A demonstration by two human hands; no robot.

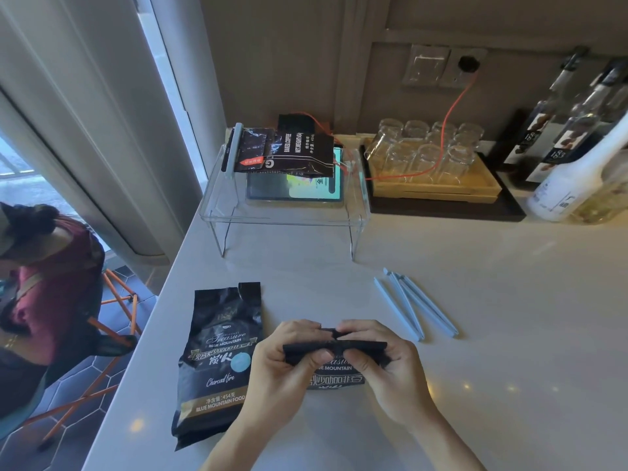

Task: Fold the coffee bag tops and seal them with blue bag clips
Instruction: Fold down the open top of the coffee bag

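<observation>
A black coffee bag [336, 375] lies on the white counter [475, 385] in front of me, its top rolled into a flat fold. My left hand [289, 365] pinches the left end of that fold and my right hand [387, 365] pinches the right end. A second black coffee bag [217, 362] lies flat to the left with its top unfolded. Two light blue bag clips [413, 305] lie open on the counter, up and to the right of my hands. A third coffee bag [285, 151], with a blue clip [232, 149] on its left end, rests on the clear stand.
The clear acrylic stand [285, 215] at the back carries a lit tablet [295, 188]. A wooden tray [435, 188] of upturned glasses and several bottles [574, 171] stand at the back right. The counter's left edge drops to the floor, where a person [44, 283] sits on an orange stool.
</observation>
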